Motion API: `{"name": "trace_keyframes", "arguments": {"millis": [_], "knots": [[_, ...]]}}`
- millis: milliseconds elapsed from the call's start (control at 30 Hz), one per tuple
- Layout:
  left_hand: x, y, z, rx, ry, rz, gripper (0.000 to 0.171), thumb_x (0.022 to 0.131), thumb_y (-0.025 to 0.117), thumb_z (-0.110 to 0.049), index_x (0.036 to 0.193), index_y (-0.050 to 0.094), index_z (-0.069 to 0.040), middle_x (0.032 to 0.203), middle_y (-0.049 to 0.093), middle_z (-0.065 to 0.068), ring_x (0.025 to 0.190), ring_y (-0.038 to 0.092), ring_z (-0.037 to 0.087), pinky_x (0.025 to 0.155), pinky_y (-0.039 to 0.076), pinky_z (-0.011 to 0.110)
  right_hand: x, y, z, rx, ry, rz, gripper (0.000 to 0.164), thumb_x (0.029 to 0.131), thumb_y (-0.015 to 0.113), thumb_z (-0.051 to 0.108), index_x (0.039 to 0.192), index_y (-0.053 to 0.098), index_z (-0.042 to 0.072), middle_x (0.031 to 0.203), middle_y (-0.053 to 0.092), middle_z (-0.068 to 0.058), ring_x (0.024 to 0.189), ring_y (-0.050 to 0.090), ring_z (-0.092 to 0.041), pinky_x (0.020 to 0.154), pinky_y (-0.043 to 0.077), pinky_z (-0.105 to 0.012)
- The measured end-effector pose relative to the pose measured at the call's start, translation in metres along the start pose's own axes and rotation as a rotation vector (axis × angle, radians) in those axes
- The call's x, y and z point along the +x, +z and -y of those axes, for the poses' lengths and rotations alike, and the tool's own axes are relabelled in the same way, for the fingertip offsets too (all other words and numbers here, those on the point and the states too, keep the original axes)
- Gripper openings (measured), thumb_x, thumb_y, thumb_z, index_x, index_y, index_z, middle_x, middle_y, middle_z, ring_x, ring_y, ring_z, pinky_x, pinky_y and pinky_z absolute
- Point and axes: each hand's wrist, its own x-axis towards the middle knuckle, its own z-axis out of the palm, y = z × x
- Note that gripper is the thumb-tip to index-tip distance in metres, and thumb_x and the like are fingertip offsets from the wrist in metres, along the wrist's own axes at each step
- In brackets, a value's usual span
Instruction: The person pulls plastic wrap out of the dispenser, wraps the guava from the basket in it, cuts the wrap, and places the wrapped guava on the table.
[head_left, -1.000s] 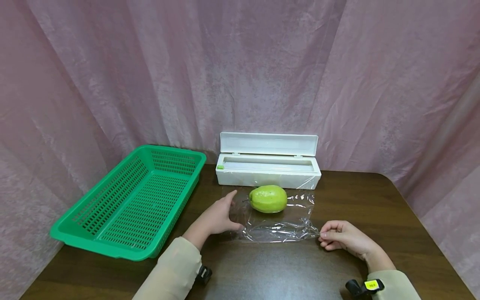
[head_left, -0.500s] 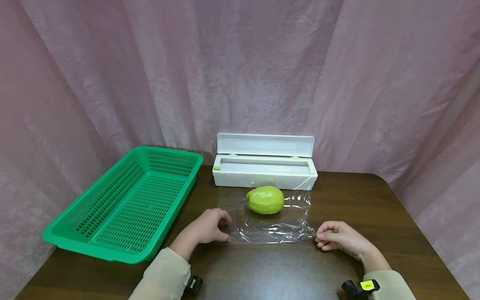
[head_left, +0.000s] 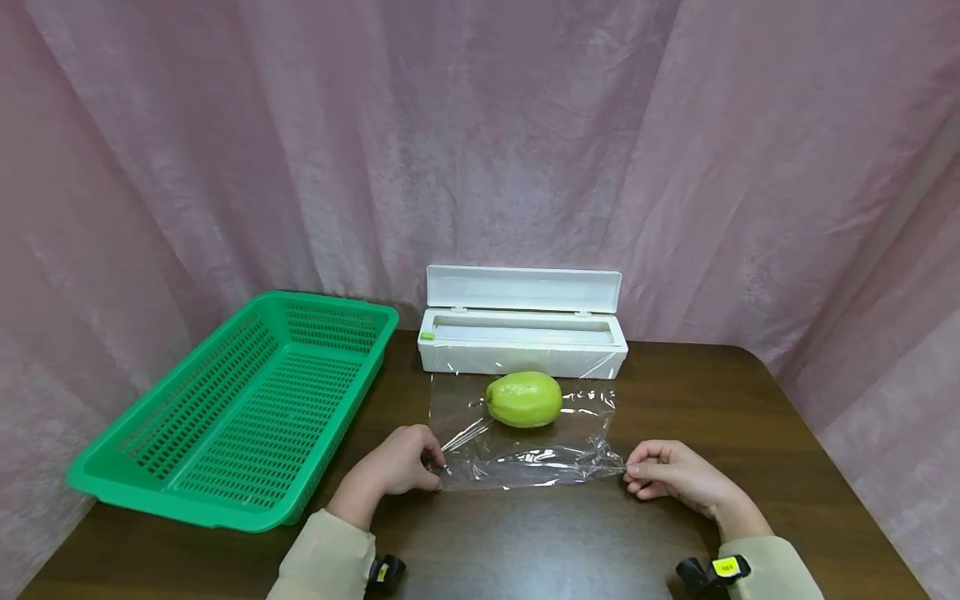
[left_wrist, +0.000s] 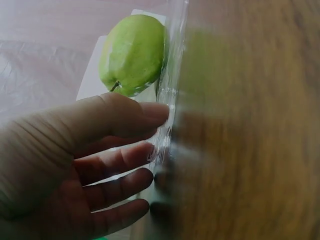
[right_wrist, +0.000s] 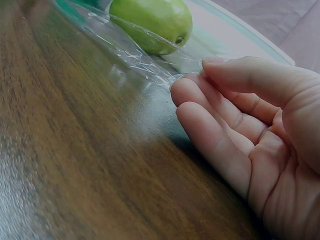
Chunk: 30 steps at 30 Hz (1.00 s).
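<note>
A smooth, oval, yellow-green fruit with a short stem (head_left: 524, 399) lies on a sheet of clear cling film (head_left: 517, 468), which runs forward from a white dispenser box (head_left: 523, 350). My left hand (head_left: 395, 467) pinches the sheet's near left corner between thumb and fingers, drawing creases towards the fruit. At the near right corner, my right hand (head_left: 678, 479) pinches the bunched film between thumb and forefinger. In the right wrist view the fruit (right_wrist: 152, 25) sits beyond the fingertips, and the left wrist view shows the film's edge (left_wrist: 167, 105) at the thumb tip.
To the left stands a green slotted plastic basket (head_left: 262, 408) with nothing in it. The dispenser's lid (head_left: 523, 288) is raised against the pink curtain (head_left: 525, 133) behind. A dark wooden table (head_left: 525, 550) carries everything.
My left hand has moved left and towards me, from beside the fruit to the film's near left corner, and taken hold of it. My right hand keeps its grip on the film.
</note>
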Motion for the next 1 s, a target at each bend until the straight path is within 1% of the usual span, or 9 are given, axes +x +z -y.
{"name": "trace_keyframes", "arguments": {"millis": [167, 267, 433, 533, 700, 800, 900, 1000], "knots": [[-0.0012, -0.0011, 0.0016, 0.007, 0.003, -0.016, 0.011, 0.069, 0.080, -0.006, 0.073, 0.071, -0.011, 0.079, 0.059, -0.002, 0.070, 0.051, 0.012, 0.061, 0.046, 0.027, 0.0023, -0.0001, 0.0015, -0.011, -0.006, -0.002, 0.009, 0.094, 0.054, 0.006, 0.097, 0.061, 0.002, 0.088, 0.069, -0.002, 0.081, 0.068, -0.011, 0.071, 0.056, -0.025], [-0.0015, -0.0011, 0.0024, 0.006, 0.016, -0.013, 0.012, 0.068, 0.081, -0.009, 0.072, 0.070, -0.011, 0.079, 0.058, -0.003, 0.072, 0.051, 0.011, 0.063, 0.046, 0.026, 0.0021, -0.0011, 0.0015, -0.015, -0.004, -0.003, 0.008, 0.094, 0.053, 0.005, 0.096, 0.061, 0.003, 0.088, 0.070, -0.001, 0.081, 0.068, -0.011, 0.071, 0.056, -0.025], [-0.0031, 0.0018, 0.0019, 0.004, 0.061, -0.004, 0.016, 0.065, 0.082, -0.009, 0.069, 0.067, -0.012, 0.080, 0.055, -0.003, 0.075, 0.048, 0.012, 0.064, 0.043, 0.025, 0.0012, -0.0012, 0.0006, -0.017, -0.002, -0.001, 0.008, 0.093, 0.055, 0.005, 0.094, 0.062, 0.006, 0.088, 0.070, -0.002, 0.081, 0.068, -0.010, 0.070, 0.056, -0.024], [-0.0038, 0.0035, 0.0009, 0.005, 0.082, 0.006, 0.013, 0.068, 0.077, -0.005, 0.066, 0.067, -0.013, 0.078, 0.056, -0.004, 0.073, 0.048, 0.010, 0.062, 0.043, 0.024, 0.0006, -0.0003, 0.0008, -0.010, -0.007, 0.001, 0.008, 0.093, 0.055, 0.004, 0.094, 0.062, 0.006, 0.088, 0.070, -0.002, 0.081, 0.068, -0.010, 0.070, 0.056, -0.024], [-0.0032, 0.0035, 0.0007, 0.022, 0.114, 0.006, 0.017, 0.071, 0.068, -0.001, 0.061, 0.066, -0.014, 0.068, 0.058, -0.008, 0.065, 0.047, 0.006, 0.058, 0.042, 0.023, 0.0002, 0.0005, 0.0025, -0.006, -0.007, -0.004, 0.008, 0.093, 0.055, 0.004, 0.095, 0.062, 0.005, 0.088, 0.071, -0.002, 0.081, 0.069, -0.011, 0.071, 0.056, -0.025], [-0.0035, 0.0026, 0.0011, -0.003, 0.110, 0.016, 0.017, 0.073, 0.067, -0.001, 0.062, 0.065, -0.013, 0.067, 0.057, -0.008, 0.064, 0.047, 0.006, 0.059, 0.042, 0.022, -0.0010, 0.0009, 0.0029, -0.012, -0.009, -0.002, 0.008, 0.094, 0.054, 0.004, 0.095, 0.062, 0.005, 0.088, 0.070, -0.002, 0.081, 0.068, -0.011, 0.071, 0.056, -0.025], [-0.0043, 0.0006, 0.0034, -0.036, 0.078, 0.032, 0.016, 0.076, 0.066, -0.002, 0.065, 0.063, -0.013, 0.071, 0.055, -0.007, 0.066, 0.047, 0.008, 0.059, 0.042, 0.023, -0.0008, 0.0004, 0.0027, -0.038, 0.001, 0.001, 0.007, 0.094, 0.055, 0.006, 0.094, 0.062, 0.005, 0.083, 0.067, 0.001, 0.075, 0.066, -0.009, 0.069, 0.056, -0.025], [-0.0031, -0.0027, 0.0041, -0.064, 0.042, 0.049, 0.014, 0.080, 0.067, -0.006, 0.069, 0.064, -0.014, 0.074, 0.055, -0.005, 0.067, 0.049, 0.011, 0.058, 0.043, 0.025, -0.0020, -0.0014, 0.0036, -0.085, 0.010, -0.007, 0.006, 0.093, 0.056, 0.009, 0.092, 0.061, 0.006, 0.076, 0.060, 0.005, 0.067, 0.059, -0.006, 0.066, 0.056, -0.027]]}}
